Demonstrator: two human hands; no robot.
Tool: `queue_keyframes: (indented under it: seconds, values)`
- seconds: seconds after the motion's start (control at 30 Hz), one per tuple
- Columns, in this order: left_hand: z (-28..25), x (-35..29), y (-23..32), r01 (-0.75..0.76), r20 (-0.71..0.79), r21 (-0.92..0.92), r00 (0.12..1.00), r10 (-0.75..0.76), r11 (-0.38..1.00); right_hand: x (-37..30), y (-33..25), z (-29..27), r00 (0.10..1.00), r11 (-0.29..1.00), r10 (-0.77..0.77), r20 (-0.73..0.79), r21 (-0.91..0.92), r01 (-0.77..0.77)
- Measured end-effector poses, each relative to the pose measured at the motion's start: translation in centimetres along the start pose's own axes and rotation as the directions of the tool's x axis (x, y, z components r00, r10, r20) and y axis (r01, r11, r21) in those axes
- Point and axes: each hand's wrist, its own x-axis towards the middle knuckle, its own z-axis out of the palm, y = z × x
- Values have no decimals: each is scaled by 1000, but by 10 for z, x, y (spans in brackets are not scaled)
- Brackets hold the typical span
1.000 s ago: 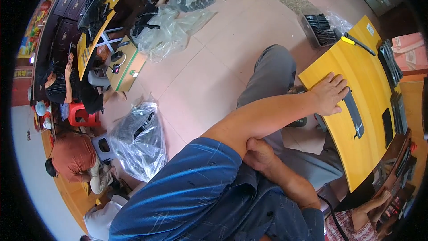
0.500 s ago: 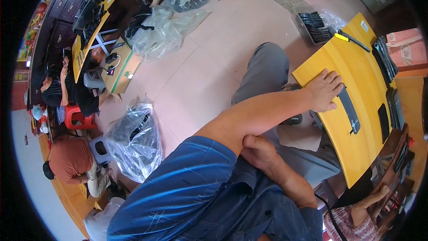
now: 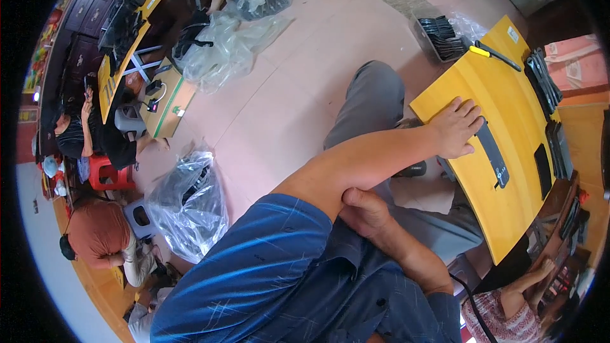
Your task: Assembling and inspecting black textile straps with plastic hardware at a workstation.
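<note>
My left arm reaches across to the yellow table board, and my left hand (image 3: 454,130) lies flat on it, palm down with fingers spread. Just beside its fingertips and thumb lies a long flat black piece (image 3: 493,155), with a small tab at its near end. My right hand (image 3: 367,211) is closed around my left arm near the elbow, its thumb on top and its other fingers mostly hidden beneath the arm. The yellow board (image 3: 502,216) slants down the right side of the view.
A yellow-and-black tool (image 3: 497,56) and stacked black pieces (image 3: 542,77) lie on the board. Beyond its far corner stands a bin (image 3: 440,39) of black parts. Plastic bags (image 3: 190,213) sit on the floor. People work at the left, and another person's arm (image 3: 527,286) is at lower right.
The whole view has shifted slightly. Both hands keep the same pose, the left flat on the board and the right around my left arm.
</note>
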Motion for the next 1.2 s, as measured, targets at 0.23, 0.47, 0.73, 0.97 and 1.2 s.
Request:
queue_keyframes:
  seconds: [0.23,0.47,0.73,0.97,1.2]
  values:
    - [-1,-1,1,20,13,-30,1000,-20,999,3,9,-17,995,998,59,83,25,-61]
    - [-1,-1,1,14,18,5,1000,-14,1000,7,3,-15,991,989,114,67,86,-119]
    - [2,-1,1,9,-20,-19,1000,-9,1000,10,5,-21,959,965,229,165,95,-246]
    - [2,0,1,6,-16,1,1000,-6,1000,-2,2,-39,986,980,157,48,-129,-149]
    - [3,-4,-1,-8,-54,-40,999,6,999,-8,-45,-81,990,950,-89,-113,-309,50]
